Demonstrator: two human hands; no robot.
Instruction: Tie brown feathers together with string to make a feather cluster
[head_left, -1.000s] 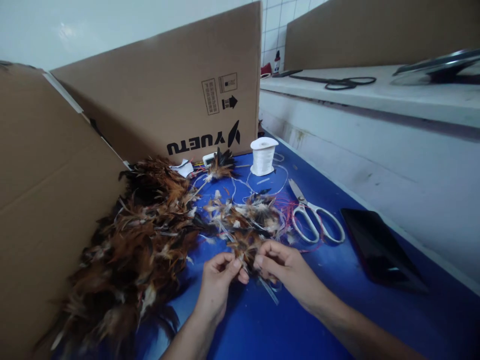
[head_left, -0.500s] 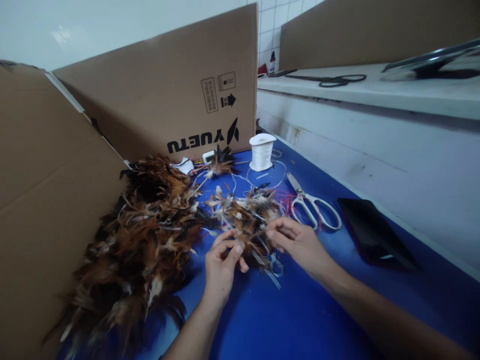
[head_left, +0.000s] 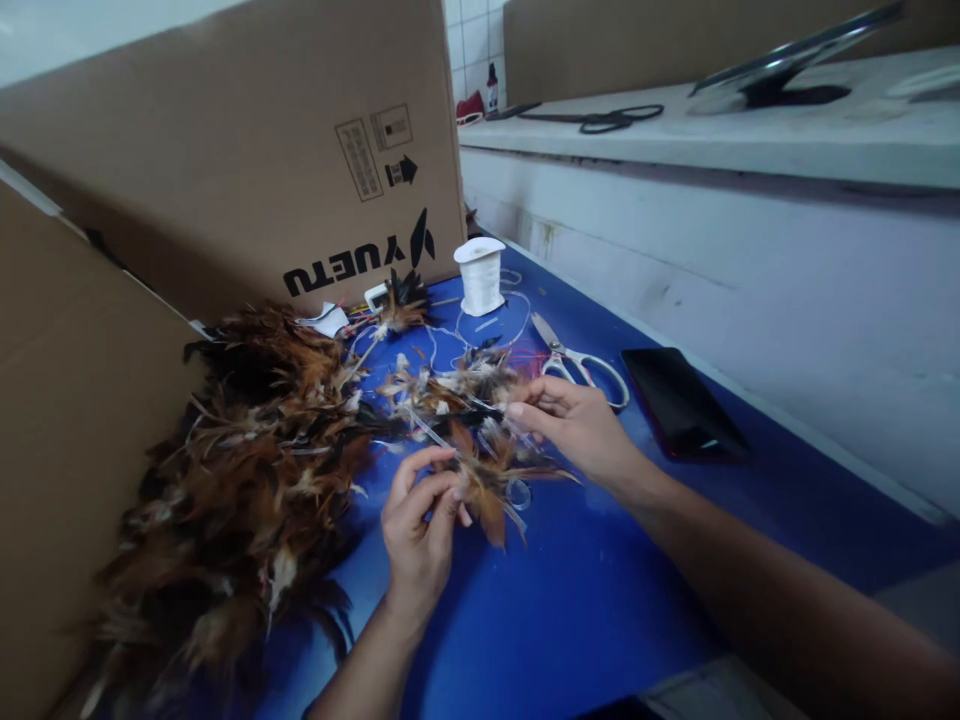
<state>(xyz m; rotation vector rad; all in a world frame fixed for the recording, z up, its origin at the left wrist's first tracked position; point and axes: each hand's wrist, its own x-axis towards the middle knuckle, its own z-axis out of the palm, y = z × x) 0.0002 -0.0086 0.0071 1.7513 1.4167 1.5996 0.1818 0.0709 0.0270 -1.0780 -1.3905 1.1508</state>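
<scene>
My left hand point(head_left: 420, 530) pinches a small bunch of brown feathers point(head_left: 489, 490) between thumb and fingers, its tips fanned out to the right above the blue table. At the right edge of a loose pile of brown, black and white feathers point(head_left: 450, 385) is my right hand point(head_left: 577, 425). Its thumb and fingers are pressed together among the plumes, and what they grip is hidden. A clear plastic loop point(head_left: 517, 493) shows just behind the held bunch. White-handled scissors point(head_left: 592, 372) lie beyond the right hand, close to some red thread.
A large heap of feathers point(head_left: 255, 500) covers the left side by a cardboard box point(head_left: 225, 150). A white spool point(head_left: 480, 280) stands at the back, with loose cord near it. A black phone point(head_left: 679, 405) lies at right. Black scissors point(head_left: 615, 118) rest on the ledge point(head_left: 675, 150).
The view has shifted to the right. My right hand has moved away from the bunch in my left hand to the feather pile behind. The left hand's bunch now shows spread out.
</scene>
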